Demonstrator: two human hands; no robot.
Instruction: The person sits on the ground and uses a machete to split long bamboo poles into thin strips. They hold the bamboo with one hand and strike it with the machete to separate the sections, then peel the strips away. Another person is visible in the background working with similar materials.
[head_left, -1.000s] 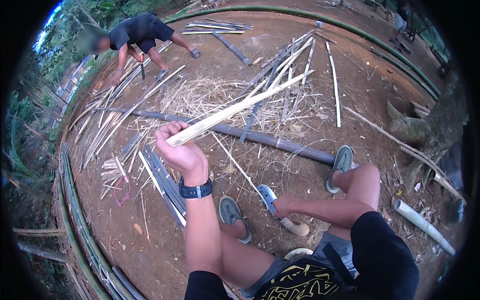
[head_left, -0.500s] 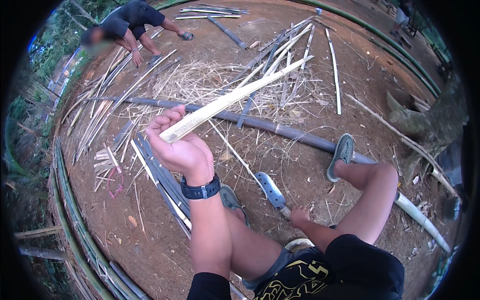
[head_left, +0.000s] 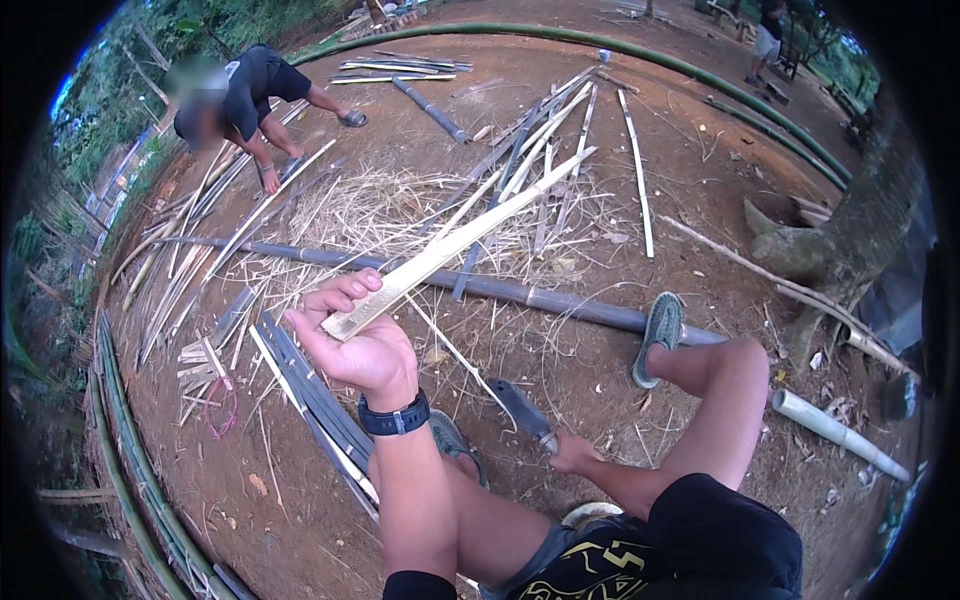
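Note:
My left hand [head_left: 352,335], wearing a black wristwatch [head_left: 394,414], is closed around the near end of a long pale bamboo strip [head_left: 462,246]. The strip slants up and away to the right, held above the ground. Lower down, my right hand [head_left: 574,453] grips the handle of a broad-bladed machete [head_left: 520,407], its dark blade pointing away to the left. Blade and strip are apart. Beneath the strip, a dark bamboo pole [head_left: 500,290] lies across the ground, and my right foot in a green shoe [head_left: 660,335] is against it.
Thin shavings [head_left: 375,215] cover the ground beyond the pole. Split dark bamboo pieces [head_left: 322,400] lie beside my left leg. Long green poles [head_left: 150,500] run along the left edge. A co-worker [head_left: 255,105] bends over strips at far left. A tree trunk [head_left: 850,235] stands right.
My view has tilted, so the ground appears shifted left and down. The machete's blade has turned, its bright holed face now darker. Both hands keep their hold.

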